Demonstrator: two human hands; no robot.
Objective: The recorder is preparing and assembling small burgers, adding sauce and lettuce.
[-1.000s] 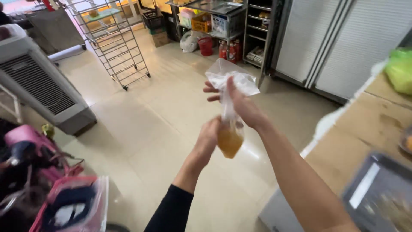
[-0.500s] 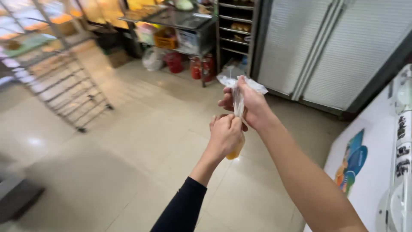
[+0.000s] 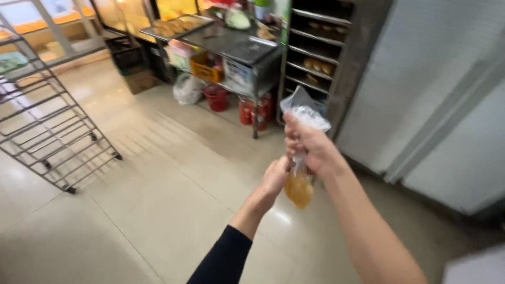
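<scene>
Above the tiled floor (image 3: 158, 210), my right hand (image 3: 310, 150) clamped the clear bag's (image 3: 301, 158) twisted neck; my left hand (image 3: 276, 176) pinched just below, beside the amber liquid (image 3: 299, 190).

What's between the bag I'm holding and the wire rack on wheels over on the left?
Only bare, glossy tiled floor lies between the clear bag of amber liquid and the wheeled wire rack, as the head view shows.

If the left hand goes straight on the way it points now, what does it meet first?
The left hand points up and right at the clear bag of amber liquid, which it seems to touch already. Just beyond is the right hand, gripping the bag's neck; depth is unclear.
</scene>
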